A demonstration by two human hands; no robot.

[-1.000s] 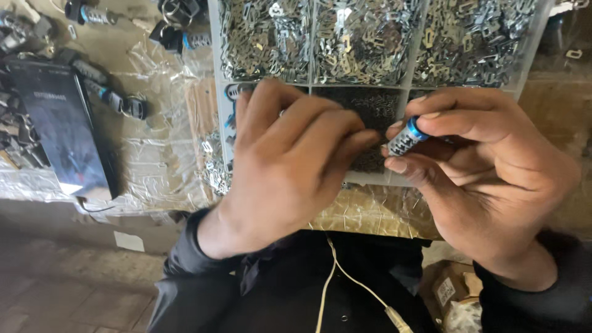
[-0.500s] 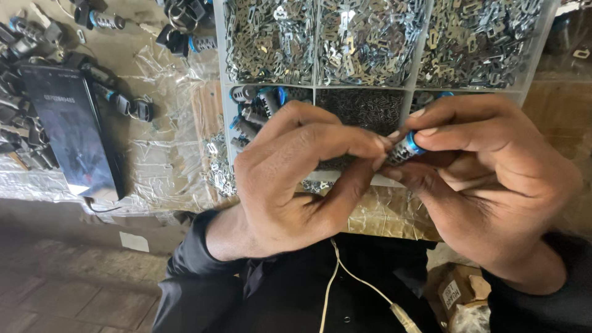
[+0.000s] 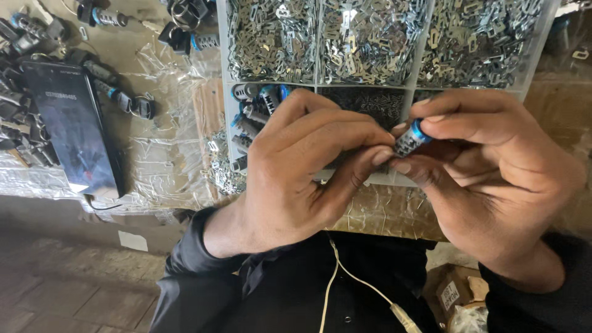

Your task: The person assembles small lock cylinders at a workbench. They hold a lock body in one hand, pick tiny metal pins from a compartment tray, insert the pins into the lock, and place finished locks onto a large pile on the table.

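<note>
Blue-ringed cylinder [image 3: 410, 138] — pinched between right hand [image 3: 493, 179] fingertips, left hand [image 3: 308, 169] fingertips touching it.

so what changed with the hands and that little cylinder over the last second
The left hand curled in, bringing its fingertips up to the small blue-ringed cylinder, where before they lay flatter. The right hand kept pinching the cylinder throughout. The compartment tray and dark phone stayed put.

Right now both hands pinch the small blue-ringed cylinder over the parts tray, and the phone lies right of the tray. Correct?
Not quite: the phone lies left of the tray, per the head view. Both hands, left and right, do pinch the cylinder.
</note>
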